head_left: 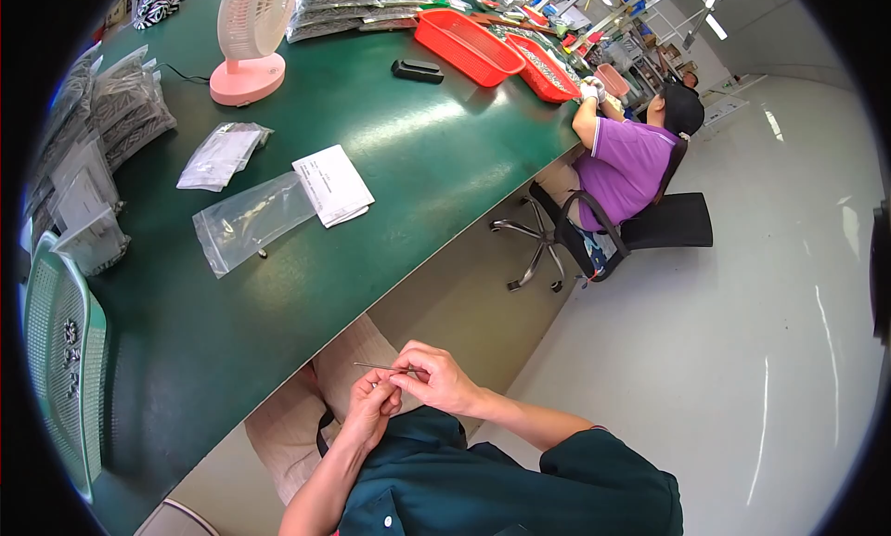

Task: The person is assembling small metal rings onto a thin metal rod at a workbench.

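Over my lap, just off the table's edge, my two hands meet with fingertips close together. My right hand (pixel 434 376) pinches a thin metal rod (pixel 371 365), whose narrow end points out to the left. My left hand (pixel 373 404) is closed just below it, its fingers curled; whatever lies between them is too small to make out. On the green table (pixel 390 202) in front lie a clear plastic bag (pixel 251 228) and a stack of white paper slips (pixel 336 185) overlapping its end. A small dark piece (pixel 263 254) sits by the bag.
A green basket (pixel 93 387) with small metal parts stands at the left, beside piled bags of parts (pixel 125 109). Farther back are a pink fan (pixel 246 81), a black case (pixel 418 71) and red baskets (pixel 464 46). A co-worker in purple (pixel 631 165) sits at the table's right edge.
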Demonstrator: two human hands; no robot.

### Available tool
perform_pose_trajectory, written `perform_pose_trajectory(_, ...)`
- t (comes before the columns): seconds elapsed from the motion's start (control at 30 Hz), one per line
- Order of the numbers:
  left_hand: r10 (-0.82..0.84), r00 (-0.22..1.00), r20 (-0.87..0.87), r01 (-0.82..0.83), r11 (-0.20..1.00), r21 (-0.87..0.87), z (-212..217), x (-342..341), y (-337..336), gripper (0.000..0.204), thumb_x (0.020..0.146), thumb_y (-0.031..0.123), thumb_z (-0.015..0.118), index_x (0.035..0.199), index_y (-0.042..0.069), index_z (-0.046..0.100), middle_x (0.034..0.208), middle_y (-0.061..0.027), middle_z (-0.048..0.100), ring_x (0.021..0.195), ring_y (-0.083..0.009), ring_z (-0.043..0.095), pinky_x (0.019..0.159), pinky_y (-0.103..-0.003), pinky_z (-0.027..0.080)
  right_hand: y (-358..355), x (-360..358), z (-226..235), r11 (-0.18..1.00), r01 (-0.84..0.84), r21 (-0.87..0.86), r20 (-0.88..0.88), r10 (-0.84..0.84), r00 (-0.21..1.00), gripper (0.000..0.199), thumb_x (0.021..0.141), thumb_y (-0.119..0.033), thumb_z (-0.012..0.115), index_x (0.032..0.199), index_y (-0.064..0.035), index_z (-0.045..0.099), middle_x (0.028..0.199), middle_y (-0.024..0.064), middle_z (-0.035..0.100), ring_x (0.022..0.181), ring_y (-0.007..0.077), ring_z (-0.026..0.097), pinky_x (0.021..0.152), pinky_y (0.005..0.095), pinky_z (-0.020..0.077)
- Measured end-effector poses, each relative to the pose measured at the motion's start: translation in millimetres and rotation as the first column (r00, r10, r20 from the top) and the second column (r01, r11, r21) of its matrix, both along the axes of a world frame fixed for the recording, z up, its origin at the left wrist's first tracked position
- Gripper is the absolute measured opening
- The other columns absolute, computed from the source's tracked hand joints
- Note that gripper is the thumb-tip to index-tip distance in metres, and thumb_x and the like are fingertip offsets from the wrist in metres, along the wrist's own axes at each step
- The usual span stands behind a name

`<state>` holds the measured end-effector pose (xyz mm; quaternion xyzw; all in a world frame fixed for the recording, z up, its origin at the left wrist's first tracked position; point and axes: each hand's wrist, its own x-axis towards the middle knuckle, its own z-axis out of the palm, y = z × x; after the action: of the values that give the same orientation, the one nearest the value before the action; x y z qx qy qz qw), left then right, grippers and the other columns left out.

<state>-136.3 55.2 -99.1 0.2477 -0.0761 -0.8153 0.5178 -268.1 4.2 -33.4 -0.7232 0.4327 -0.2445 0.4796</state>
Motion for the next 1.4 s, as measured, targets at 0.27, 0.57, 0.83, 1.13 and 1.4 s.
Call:
perform_pose_trajectory(0.27,-0.004,1.000,-0.010,0.004,1.000,0.013,1,1,0,0.008,0.086,0.011,0.048,0.086,0.004,0.053,0.060,-0.0005,0.047,0.047,-0.0048,0.031,0.045,-0.019,0.025,-1,2,3,1.000,-0.021,-0.017,-0.038,0.020,0.999,0.006,0.078,-0.001,0.058,0.082,0.0027,0.054,0.077,0.0040,0.049,0.061,0.0070,0.047,0.050,0.0207,0.0390)
perform_pose_trajectory(0.57,-0.004,1.000,-0.001,0.004,1.000,0.008,3,2,-3,0.008,0.086,0.011,0.048,0.085,0.005,0.053,0.060,-0.0008,0.047,0.046,-0.0047,0.031,0.045,-0.019,0.025,-2,3,-2,0.999,0.015,-0.045,0.009,-0.015,1.000,0.005,0.079,-0.002,0.058,0.081,0.0015,0.055,0.076,0.0024,0.048,0.055,0.0056,0.042,0.046,0.0203,0.0350)
perform_pose_trajectory(0.83,0.001,1.000,-0.001,-0.001,1.000,0.021,3,1,-4,0.009,0.086,0.011,0.047,0.084,0.004,0.052,0.059,-0.0014,0.047,0.046,-0.0053,0.031,0.045,-0.019,0.026,-2,2,1,0.999,0.020,-0.045,-0.011,-0.020,1.000,0.005,0.079,-0.002,0.058,0.081,0.0015,0.055,0.075,0.0028,0.049,0.056,0.0055,0.043,0.047,0.0201,0.0358)
perform_pose_trajectory(1.13,-0.040,0.999,0.030,0.039,0.999,0.032,3,1,1,0.012,0.085,0.011,0.046,0.082,0.002,0.053,0.058,-0.0033,0.047,0.047,-0.0066,0.032,0.045,-0.019,0.027,6,-22,7,0.879,0.393,0.268,0.224,-0.454,0.862,0.007,0.086,-0.010,0.049,0.088,-0.0039,0.051,0.073,0.0018,0.051,0.055,0.0028,0.040,0.048,0.0161,0.0311)
perform_pose_trajectory(1.4,-0.084,0.993,0.084,0.078,0.995,0.063,2,0,-5,0.012,0.086,0.011,0.046,0.083,0.002,0.052,0.059,-0.0011,0.047,0.048,-0.0054,0.032,0.044,-0.019,0.025,-6,-51,3,0.564,0.323,0.760,0.349,-0.773,0.529,0.021,0.090,-0.027,0.043,0.080,-0.0086,0.047,0.062,0.0007,0.045,0.044,0.0053,0.029,0.043,0.0192,0.0237)
